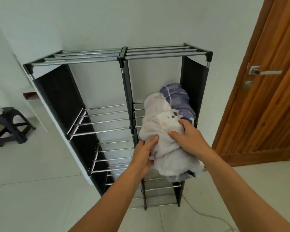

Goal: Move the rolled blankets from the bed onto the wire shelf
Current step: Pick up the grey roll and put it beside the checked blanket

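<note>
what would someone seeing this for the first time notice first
Most likely the pale lilac rolled blanket at centre, held by both hands: the left hand at its left side, the right hand on top. It is going into the right column of the black wire shelf, beside a blue checked rolled blanket already lying there. The wooden door on the right also stands out against the white walls.
</note>
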Motion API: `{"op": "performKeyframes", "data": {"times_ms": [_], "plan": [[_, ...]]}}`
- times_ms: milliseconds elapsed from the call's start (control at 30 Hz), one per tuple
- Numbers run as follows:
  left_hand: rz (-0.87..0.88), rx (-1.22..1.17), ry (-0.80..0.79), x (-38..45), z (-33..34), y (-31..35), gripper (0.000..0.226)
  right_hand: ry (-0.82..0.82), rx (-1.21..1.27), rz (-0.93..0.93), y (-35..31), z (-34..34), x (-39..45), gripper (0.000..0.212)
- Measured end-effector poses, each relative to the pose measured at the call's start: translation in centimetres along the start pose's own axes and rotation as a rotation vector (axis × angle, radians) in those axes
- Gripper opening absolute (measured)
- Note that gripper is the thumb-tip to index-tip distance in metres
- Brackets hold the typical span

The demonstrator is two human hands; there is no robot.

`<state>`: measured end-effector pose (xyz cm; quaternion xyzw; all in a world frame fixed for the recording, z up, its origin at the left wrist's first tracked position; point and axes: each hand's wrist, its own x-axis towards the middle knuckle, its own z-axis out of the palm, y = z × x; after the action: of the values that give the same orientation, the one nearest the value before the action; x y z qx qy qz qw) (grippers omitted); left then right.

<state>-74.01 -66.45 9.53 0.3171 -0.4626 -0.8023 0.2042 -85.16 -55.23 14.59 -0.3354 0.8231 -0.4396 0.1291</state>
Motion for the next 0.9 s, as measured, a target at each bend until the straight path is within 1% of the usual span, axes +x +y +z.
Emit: {"op": "performKeyframes", "data": {"times_ms": [67, 100, 167, 267, 333, 433, 500, 600, 700, 800, 900], "plan": [[0.042, -0.019, 0.034, 1.6, -0.2, 0.7, 0.041, -0.017, 0.011, 0.000, -0.1, 0.5, 2.0, 0.064], [0.065, -0.028, 0.042, 2.4, -0.2, 1.1, 0.040, -0.023, 0.019, 0.003, -0.2, 0.8, 3.0, 0.065], [0.103, -0.014, 0.063, 4.0, -0.2, 2.0, 0.048, -0.026, 0.037, 0.012, -0.3, 1.4, 4.9, 0.066], [0.171, 0.035, 0.084, 6.6, -0.5, 3.5, 0.046, -0.016, 0.067, 0.027, -0.7, 2.4, 8.1, 0.064], [0.223, 0.080, 0.098, 8.6, -0.6, 4.9, 0.054, 0.002, 0.102, 0.046, -1.3, 2.9, 10.3, 0.065], [0.321, 0.206, 0.198, 11.6, -0.3, 7.1, 0.056, 0.030, 0.103, 0.035, -2.4, 3.6, 14.0, 0.062], [0.350, 0.290, 0.269, 13.2, 0.2, 8.4, 0.058, 0.044, 0.104, 0.024, -3.0, 4.0, 16.4, 0.057], [0.362, 0.388, 0.293, 15.1, 1.3, 9.2, 0.057, 0.059, 0.079, 0.053, -3.2, 4.6, 19.4, 0.052], [0.310, 0.494, 0.260, 16.8, 1.6, 9.4, 0.049, 0.044, 0.060, 0.115, -2.3, 5.3, 20.9, 0.052], [0.269, 0.508, 0.224, 17.7, 1.2, 9.5, 0.045, 0.046, 0.050, 0.130, -1.8, 5.6, 21.5, 0.054], [0.278, 0.495, 0.249, 18.1, 1.3, 9.7, 0.039, 0.085, 0.060, 0.104, -2.0, 5.7, 22.0, 0.052]]}}
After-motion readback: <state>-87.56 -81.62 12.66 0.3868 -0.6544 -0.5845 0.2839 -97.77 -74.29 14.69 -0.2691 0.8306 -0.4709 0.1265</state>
